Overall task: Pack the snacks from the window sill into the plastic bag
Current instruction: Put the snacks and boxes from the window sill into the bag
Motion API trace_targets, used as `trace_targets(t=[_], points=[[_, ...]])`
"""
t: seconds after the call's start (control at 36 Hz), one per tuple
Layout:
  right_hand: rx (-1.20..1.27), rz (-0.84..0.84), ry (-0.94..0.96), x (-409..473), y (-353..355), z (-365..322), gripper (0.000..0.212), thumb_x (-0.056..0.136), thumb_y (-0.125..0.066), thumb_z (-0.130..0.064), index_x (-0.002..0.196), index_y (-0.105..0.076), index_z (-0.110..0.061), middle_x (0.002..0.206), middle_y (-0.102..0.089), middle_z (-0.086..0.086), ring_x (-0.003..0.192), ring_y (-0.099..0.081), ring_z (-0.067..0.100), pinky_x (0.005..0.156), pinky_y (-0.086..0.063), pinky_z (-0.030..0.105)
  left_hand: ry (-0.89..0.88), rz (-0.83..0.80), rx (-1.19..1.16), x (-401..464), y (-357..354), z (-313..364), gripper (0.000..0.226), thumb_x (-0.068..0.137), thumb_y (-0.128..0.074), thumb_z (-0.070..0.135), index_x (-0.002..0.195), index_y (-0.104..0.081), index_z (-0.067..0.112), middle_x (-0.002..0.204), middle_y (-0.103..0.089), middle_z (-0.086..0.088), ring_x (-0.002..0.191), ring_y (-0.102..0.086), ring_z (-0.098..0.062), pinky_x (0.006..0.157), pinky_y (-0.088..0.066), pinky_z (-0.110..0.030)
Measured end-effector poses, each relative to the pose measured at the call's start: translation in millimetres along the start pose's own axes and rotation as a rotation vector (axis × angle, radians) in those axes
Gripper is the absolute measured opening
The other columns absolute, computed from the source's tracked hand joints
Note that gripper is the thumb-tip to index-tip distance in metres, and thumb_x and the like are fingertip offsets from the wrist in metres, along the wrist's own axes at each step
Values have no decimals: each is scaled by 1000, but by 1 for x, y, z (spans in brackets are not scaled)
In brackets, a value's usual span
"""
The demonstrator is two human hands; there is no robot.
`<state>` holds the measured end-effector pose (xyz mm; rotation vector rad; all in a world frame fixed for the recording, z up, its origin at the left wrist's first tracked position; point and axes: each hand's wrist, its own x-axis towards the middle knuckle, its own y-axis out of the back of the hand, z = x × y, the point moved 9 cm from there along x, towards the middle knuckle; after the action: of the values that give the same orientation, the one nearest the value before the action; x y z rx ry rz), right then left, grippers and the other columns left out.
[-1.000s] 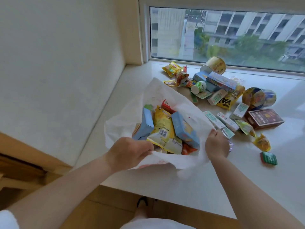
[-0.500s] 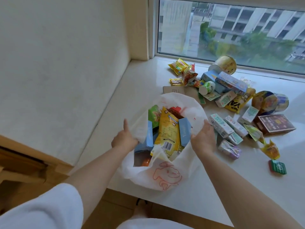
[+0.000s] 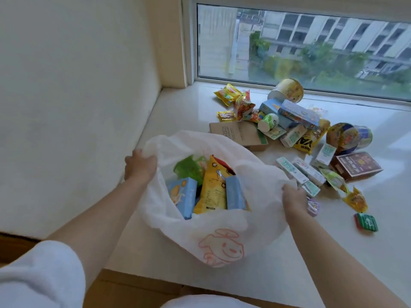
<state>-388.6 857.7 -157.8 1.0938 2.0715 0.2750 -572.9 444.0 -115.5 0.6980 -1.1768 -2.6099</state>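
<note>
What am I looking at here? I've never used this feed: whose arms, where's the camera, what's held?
No machine here: a person's two bare arms, filmed by one wide-angle camera on their head, looking down. The left hand and right hand each grip the rim of a white bag, holding it open on the sill. Inside stand blue boxes and a yellow packet. To the right, loose snacks lie unpacked by the window.

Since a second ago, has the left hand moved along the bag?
Yes. The left hand has gone from the near rim of the plastic bag to its far left edge, nearer the wall, gripping it there.
</note>
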Motion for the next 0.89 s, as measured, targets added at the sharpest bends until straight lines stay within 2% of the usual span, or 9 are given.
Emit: trace_targets(t=[0.08,0.17,0.22,0.33,0.5,0.56,0.72,0.83,0.89], points=[[-107,227,436,-26,9,-54,54,80,-42,-33,129,-48,-10,130,-45,14,122,-41,31,101,-34,44,-322,92,145,-16,-3,43,69,80,-55,22,144,-30,24,143,-27,-9,132,-28,-32,108,-29,-49],[-376,316,958,-70,-14,-102,50,81,-43,-47,113,-61,-13,112,-57,10,107,-49,30,87,-38,41,-651,77,414,-39,-22,93,73,78,-58,28,145,-29,29,150,-20,-5,140,-15,-28,113,-17,-53],[-668,227,1028,-73,-48,-104,46,85,-47,-53,110,-64,-18,110,-59,4,105,-51,26,86,-37,38,-773,23,577,-48,-41,116,72,81,-55,43,145,-26,33,153,-14,-4,144,-4,-26,114,-8,-57],[-1103,51,709,-36,-85,-60,48,88,-46,-44,126,-53,-15,128,-49,6,120,-42,26,97,-35,37,-977,-8,885,-55,-90,145,72,87,-47,53,149,-15,34,157,-2,-4,145,7,-29,111,2,-63],[-1207,-22,464,-12,-78,-22,34,94,-40,-30,120,-57,-16,119,-52,5,111,-52,24,89,-42,33,-999,-170,1087,-35,-146,140,69,93,-51,35,149,-10,37,159,-1,-2,145,2,-31,109,-4,-68],[-1036,-62,409,-5,-70,-22,27,95,-41,-23,111,-61,-15,112,-59,6,101,-57,24,82,-43,32,-974,-213,1073,-27,-151,141,64,92,-53,28,147,-21,37,157,-10,-2,145,-5,-29,109,-8,-67],[201,-363,-111,21,-42,-22,20,89,-44,1,88,-63,6,63,-61,14,55,-58,26,53,-50,29,-1063,-259,869,-26,-165,165,35,94,-46,17,127,-53,28,134,-50,1,118,-47,-22,101,-38,-47],[57,-405,-87,44,-2,-34,18,94,-46,-7,77,-54,-9,80,-58,17,59,-55,19,42,-44,12,-745,-712,334,-35,-177,164,38,96,-41,9,132,-54,12,139,-49,-8,119,-48,-24,98,-41,-32],[-62,-400,-49,59,12,-32,19,98,-43,-14,83,-56,-9,99,-59,25,65,-57,18,53,-49,18,-596,-731,187,-34,-172,165,28,92,-39,-2,108,-61,-5,120,-57,-23,96,-51,-22,74,-41,-21]])
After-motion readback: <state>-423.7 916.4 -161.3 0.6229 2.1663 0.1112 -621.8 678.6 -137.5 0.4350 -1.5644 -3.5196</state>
